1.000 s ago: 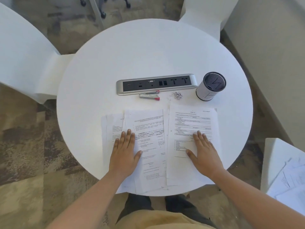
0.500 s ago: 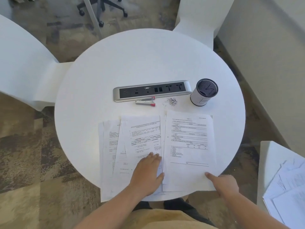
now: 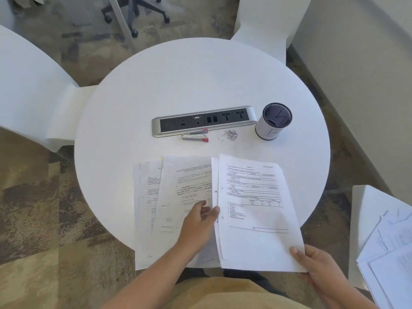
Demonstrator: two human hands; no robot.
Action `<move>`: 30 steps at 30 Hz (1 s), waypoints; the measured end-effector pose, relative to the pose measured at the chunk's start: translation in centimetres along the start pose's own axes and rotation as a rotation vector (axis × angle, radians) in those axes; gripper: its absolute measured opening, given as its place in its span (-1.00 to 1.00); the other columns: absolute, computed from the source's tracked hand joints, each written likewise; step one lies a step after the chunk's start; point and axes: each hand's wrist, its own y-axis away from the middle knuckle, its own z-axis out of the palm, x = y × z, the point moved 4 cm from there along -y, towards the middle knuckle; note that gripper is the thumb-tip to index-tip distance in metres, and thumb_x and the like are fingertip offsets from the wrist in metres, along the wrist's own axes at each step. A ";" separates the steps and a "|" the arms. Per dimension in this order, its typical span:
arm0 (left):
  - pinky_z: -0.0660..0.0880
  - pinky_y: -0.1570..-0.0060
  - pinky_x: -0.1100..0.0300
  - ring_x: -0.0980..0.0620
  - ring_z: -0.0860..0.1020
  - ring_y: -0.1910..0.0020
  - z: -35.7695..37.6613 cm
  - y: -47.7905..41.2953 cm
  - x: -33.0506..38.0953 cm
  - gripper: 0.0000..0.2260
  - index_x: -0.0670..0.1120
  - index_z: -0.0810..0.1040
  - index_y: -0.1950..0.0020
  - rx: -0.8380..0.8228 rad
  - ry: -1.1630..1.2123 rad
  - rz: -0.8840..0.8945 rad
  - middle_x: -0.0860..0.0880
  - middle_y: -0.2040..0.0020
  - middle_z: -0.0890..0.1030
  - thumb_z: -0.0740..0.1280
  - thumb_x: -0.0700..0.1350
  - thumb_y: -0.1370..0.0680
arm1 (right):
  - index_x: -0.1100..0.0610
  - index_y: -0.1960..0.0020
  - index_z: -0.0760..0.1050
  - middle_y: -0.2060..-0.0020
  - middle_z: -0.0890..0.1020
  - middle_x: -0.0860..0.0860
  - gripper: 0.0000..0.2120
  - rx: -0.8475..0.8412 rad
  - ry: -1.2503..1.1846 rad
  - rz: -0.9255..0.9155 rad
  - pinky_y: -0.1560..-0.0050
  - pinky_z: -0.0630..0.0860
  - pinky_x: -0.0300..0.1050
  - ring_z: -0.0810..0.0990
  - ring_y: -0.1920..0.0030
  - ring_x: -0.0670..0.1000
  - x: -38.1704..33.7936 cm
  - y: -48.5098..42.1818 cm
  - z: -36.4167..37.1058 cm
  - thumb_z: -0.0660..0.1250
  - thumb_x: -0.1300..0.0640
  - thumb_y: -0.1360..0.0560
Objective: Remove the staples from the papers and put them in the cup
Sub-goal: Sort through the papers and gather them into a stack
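Observation:
Printed papers are spread along the near edge of the round white table. My right hand grips the bottom right corner of the right-hand paper set, which is lifted slightly. My left hand rests on the left papers, thumb touching the left edge of the right set. A small heap of loose staples lies beside a white cup with a dark inside. A silver and red staple remover lies left of the heap.
A silver power socket strip is set in the table behind the staple remover. White chairs stand left and at the back. A low white surface with more papers is at my right. An office chair base is far back.
Both hands slid from flat on the papers back to the near edge. My right hand took hold of the right paper set's corner. My left hand moved right, to that set's left edge.

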 end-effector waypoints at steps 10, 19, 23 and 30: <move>0.54 -0.08 0.27 0.15 0.68 -0.07 -1.5 0.9 2.1 -0.81 -0.02 0.70 -0.11 -0.069 0.287 0.057 0.10 -0.04 0.74 0.28 -0.15 -0.66 | 0.25 -0.07 0.62 0.09 0.74 0.16 -0.80 0.038 0.013 -0.155 0.19 0.63 -0.02 0.72 0.11 0.17 -3.8 -1.6 2.5 0.35 0.14 -0.55; 0.63 -0.02 0.10 0.03 0.71 0.02 -4.6 0.3 1.4 -0.84 0.00 0.71 -0.04 0.170 0.342 0.047 0.05 0.04 0.75 0.33 -0.09 -0.63 | 0.08 -0.02 0.63 0.09 0.74 0.09 -0.84 0.242 -0.017 -0.263 0.10 0.64 0.09 0.71 0.13 0.21 -8.5 -1.1 -0.6 0.38 0.02 -0.52; 0.64 0.08 0.13 -0.02 0.73 0.06 -5.0 0.1 1.7 -0.85 -0.07 0.72 -0.02 0.167 0.423 0.057 -0.01 0.07 0.76 0.34 -0.09 -0.62 | 0.16 -0.03 0.64 0.15 0.75 0.09 -0.81 0.131 -0.048 -0.314 0.30 0.66 -0.04 0.74 0.22 0.14 -10.8 0.3 0.7 0.41 0.07 -0.49; 0.60 -0.14 0.05 0.05 0.70 -0.05 -4.3 0.3 2.6 -0.84 0.02 0.72 -0.09 0.116 0.420 0.080 0.08 -0.02 0.75 0.34 -0.07 -0.63 | 0.14 -0.12 0.59 0.07 0.73 0.02 -0.81 0.062 0.092 -0.379 -0.03 0.62 0.17 0.71 0.05 0.15 -11.6 -1.5 5.2 0.40 0.18 -0.51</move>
